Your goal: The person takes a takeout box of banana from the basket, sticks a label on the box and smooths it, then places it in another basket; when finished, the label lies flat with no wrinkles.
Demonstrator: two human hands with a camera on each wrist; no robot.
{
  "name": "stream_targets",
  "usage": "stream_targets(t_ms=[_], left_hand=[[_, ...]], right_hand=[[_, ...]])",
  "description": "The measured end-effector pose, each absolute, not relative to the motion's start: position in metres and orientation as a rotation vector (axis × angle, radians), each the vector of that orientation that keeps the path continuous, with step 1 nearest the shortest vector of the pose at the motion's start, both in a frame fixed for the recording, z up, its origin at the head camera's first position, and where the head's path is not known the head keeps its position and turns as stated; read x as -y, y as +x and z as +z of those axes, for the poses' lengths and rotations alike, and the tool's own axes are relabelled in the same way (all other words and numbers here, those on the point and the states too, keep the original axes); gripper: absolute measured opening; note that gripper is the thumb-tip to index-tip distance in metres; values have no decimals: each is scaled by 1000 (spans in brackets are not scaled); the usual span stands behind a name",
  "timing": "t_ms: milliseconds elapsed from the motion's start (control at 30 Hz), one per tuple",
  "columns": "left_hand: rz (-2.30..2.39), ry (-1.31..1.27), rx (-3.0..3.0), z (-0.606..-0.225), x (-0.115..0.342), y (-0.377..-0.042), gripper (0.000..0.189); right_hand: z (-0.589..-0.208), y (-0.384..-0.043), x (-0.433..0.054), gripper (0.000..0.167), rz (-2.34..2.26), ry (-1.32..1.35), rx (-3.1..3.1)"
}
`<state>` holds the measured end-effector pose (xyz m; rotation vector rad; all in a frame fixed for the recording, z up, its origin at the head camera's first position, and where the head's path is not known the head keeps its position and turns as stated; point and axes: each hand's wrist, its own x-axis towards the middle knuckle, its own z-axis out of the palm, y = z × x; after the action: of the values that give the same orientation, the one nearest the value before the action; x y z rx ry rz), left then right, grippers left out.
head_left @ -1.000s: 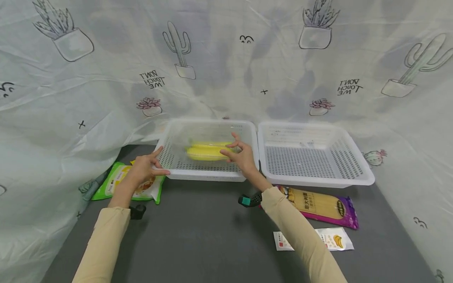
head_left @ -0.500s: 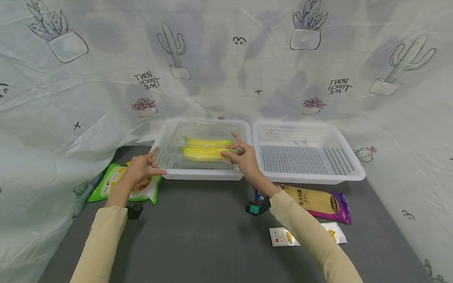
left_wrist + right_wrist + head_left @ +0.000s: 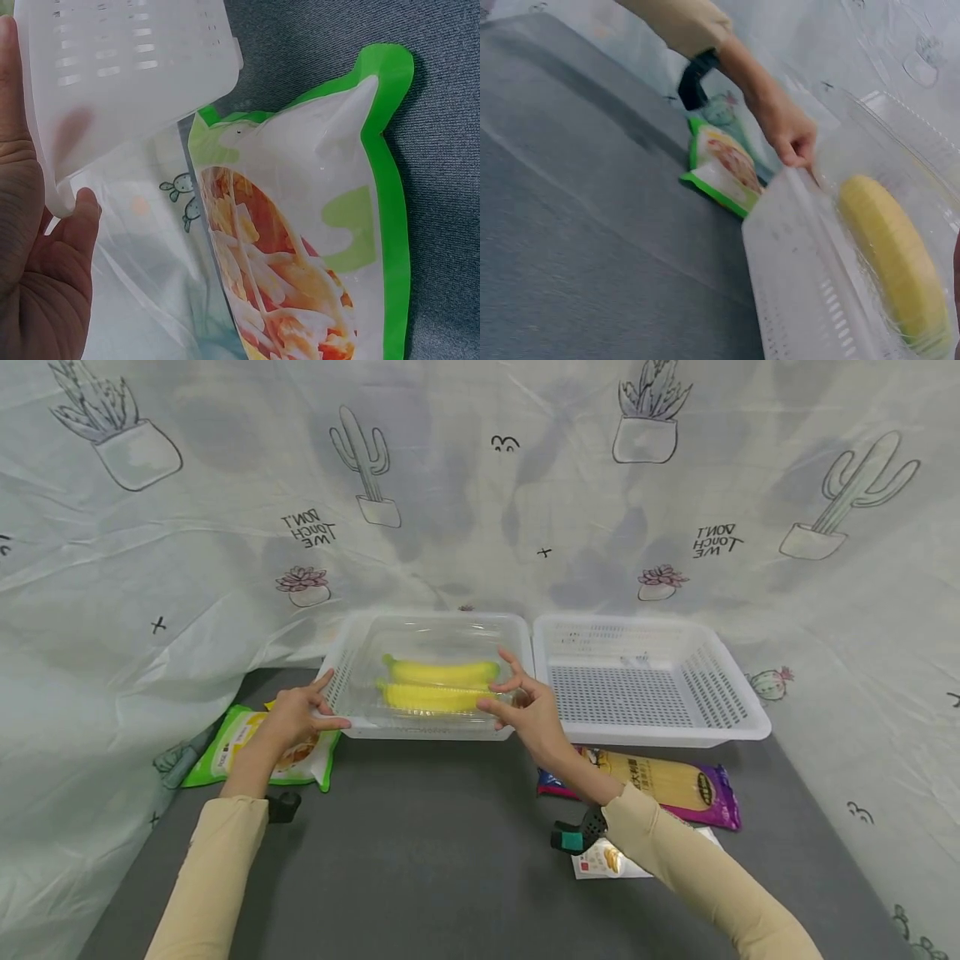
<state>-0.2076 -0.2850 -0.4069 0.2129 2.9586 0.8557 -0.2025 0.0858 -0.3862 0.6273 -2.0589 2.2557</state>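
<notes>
A clear plastic box (image 3: 442, 642) with two green-tipped bananas (image 3: 441, 697) inside is over the left white basket (image 3: 427, 735). My right hand (image 3: 536, 718) pinches the box by its right end, thumb in front and fingers behind. At the basket's front left corner, my left hand (image 3: 288, 722) grips the rim, as the left wrist view shows with fingers around the corner (image 3: 56, 202). A green and white food bag (image 3: 277, 262) lies below the left hand. The right wrist view shows one banana (image 3: 896, 259) through the plastic.
A second white basket (image 3: 675, 735) stands beside the first on the right. In front of it lie a purple-edged noodle pack (image 3: 686, 781) and a white packet (image 3: 600, 864), partly under the right sleeve. A printed cloth (image 3: 450, 527) hangs behind the baskets.
The box of bananas has risen in the basket and tilted, so both bananas show more plainly. My right hand has moved with it. The left hand keeps its hold on the rim.
</notes>
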Motion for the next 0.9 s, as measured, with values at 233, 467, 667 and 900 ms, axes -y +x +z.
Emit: stream_targets(t_ms=[233,467,667,900], left_hand=[[822,207,-2992,-409,286,-208,35],[780,201,-2995,-410,286,-211,36],[756,187,-2973,-408,284,-211,37],[764,165,-2964,-407,285,-210,44]], right_hand=[[-386,-185,-97,19,2226,614,2047],[-388,-161,-112,19,2228,638,2023],[-392,-137,-122,21,2277,663,1991],[-402,-109,-128,14,2285,720,1975]])
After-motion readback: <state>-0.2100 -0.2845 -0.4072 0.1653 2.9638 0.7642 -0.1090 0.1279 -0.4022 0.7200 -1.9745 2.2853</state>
